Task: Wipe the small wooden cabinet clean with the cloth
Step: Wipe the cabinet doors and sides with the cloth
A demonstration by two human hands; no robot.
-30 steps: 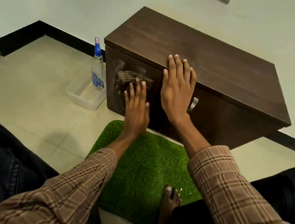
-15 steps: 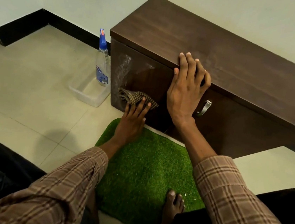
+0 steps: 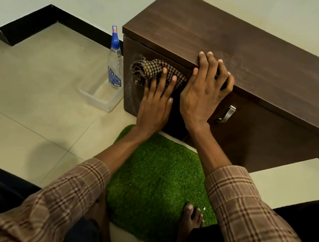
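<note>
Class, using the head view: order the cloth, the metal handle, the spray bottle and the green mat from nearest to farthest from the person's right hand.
Measured from the right hand:
1. Cloth: just left of it, under the left hand.
2. Handle: just right, on the cabinet front.
3. Mat: below, on the floor.
4. Spray bottle: far left, beside the cabinet.

Pale tiled floor (image 3: 38, 95) carries it all: the wooden cabinet (image 3: 242, 50) under both hands, a green turf mat (image 3: 156, 180) below the wrists. Left of the left hand (image 3: 154, 108), a spray bottle (image 3: 115, 64) stands by a clear plastic tray (image 3: 99, 98).
</note>
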